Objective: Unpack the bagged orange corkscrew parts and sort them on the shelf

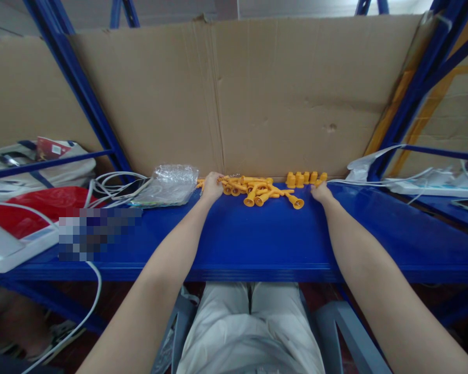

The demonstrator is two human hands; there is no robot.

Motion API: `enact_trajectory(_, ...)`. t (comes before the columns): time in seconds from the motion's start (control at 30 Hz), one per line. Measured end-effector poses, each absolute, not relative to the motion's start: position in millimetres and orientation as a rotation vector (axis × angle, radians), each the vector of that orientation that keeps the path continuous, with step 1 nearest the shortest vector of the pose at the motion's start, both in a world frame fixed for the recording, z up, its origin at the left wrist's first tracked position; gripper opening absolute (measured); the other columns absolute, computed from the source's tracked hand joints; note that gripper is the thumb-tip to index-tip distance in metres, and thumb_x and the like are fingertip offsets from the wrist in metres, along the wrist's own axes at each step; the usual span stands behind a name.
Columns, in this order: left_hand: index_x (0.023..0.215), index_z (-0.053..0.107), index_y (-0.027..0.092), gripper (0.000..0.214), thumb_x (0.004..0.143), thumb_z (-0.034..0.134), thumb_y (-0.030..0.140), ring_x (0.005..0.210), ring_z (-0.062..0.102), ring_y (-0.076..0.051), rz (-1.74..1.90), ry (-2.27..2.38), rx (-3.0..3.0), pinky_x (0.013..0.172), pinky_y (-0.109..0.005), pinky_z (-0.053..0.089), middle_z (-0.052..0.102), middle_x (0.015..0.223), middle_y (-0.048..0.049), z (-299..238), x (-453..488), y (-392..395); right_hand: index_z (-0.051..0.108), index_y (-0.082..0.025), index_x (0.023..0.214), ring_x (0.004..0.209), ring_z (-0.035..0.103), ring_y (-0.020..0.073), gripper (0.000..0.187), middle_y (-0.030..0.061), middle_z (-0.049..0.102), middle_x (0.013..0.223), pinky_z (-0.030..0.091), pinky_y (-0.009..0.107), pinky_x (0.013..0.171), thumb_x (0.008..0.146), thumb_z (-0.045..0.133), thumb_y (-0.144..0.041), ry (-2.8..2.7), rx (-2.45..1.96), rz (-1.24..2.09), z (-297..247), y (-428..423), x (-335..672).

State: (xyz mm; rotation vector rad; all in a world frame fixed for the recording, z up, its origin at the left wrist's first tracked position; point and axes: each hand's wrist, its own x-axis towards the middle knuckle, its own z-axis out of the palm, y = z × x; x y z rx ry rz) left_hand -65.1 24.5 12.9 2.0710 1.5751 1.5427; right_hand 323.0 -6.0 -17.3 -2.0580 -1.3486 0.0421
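Note:
Yellow trumpet-shaped plastic pieces [259,189] lie in a loose pile against the cardboard at the back of the blue shelf. At the pile's left end is my left hand [212,187], its fingers bent and closed among the pieces; what they grip is partly hidden. To the right, several short yellow plastic pieces [298,179] stand upright in a row. My right hand [321,192] is at the right end of this row, with fingertips closed on the last yellow piece [322,177]. One trumpet-shaped piece [296,201] lies nearer to me, its flared mouth facing forward.
A clear plastic bag [169,184] lies left of the pile, near white cables [113,183] and a red bag [42,205]. White power strips [23,252] sit on both sides. A cardboard sheet [276,93] closes off the back between blue posts [88,104].

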Motion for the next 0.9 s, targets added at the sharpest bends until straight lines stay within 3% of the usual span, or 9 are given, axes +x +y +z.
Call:
enact_trajectory(0.07,0.078,0.067,0.02,0.028,0.066,0.05,0.0,0.109,0.058,-0.027,1.532,1.618,2.196,0.105,-0.042,0.043,0.063,0.1,-0.0093,12,-67,23,0.039,0.002,0.149,0.133,0.055,0.0367,0.057,0.035,0.059,0.134,0.036,0.054,0.11,0.097,0.045,-0.022,-1.323,-2.198,0.145,-14,-11,318)
enact_trajectory(0.17,0.081,0.072,0.019,0.032,0.071,0.048,-0.001,0.108,0.055,-0.028,1.566,1.722,2.291,0.102,-0.043,0.044,0.06,0.101,-0.0107,12,-70,22,0.051,-0.002,0.144,0.14,0.05,0.0339,0.051,0.0312,0.057,0.14,0.028,0.052,0.118,0.094,0.047,-0.015,-1.324,-2.301,0.211,-8,-18,313)
enact_trajectory(0.43,0.091,0.079,0.021,0.036,0.086,0.047,0.006,0.104,0.058,-0.028,1.305,1.998,2.41,0.096,-0.043,0.043,0.063,0.096,-0.011,13,-73,15,0.067,-0.015,0.126,0.127,0.061,0.0324,0.038,0.02,0.065,0.132,0.051,0.045,0.101,0.09,0.058,-0.021,-1.309,-2.241,0.081,-5,-26,316)
enact_trajectory(0.6,0.1,0.08,0.023,0.039,0.085,0.05,0.006,0.107,0.062,-0.029,1.133,2.098,2.41,0.101,-0.046,0.041,0.072,0.104,-0.0116,15,-71,7,0.073,-0.023,0.118,0.128,0.06,0.0309,0.037,0.0119,0.067,0.132,0.048,0.048,0.106,0.086,0.056,-0.015,-1.357,-2.247,0.112,-6,-22,317)
enact_trajectory(0.9,0.117,0.074,0.022,0.037,0.091,0.049,0.016,0.12,0.06,-0.03,1.006,2.144,2.42,0.104,-0.049,0.041,0.07,0.125,-0.0124,11,-75,3,0.07,-0.023,0.131,0.134,0.054,0.0321,0.045,0.0121,0.062,0.142,0.037,0.051,0.115,0.091,0.049,-0.016,-1.46,-2.24,0.172,-4,-23,314)
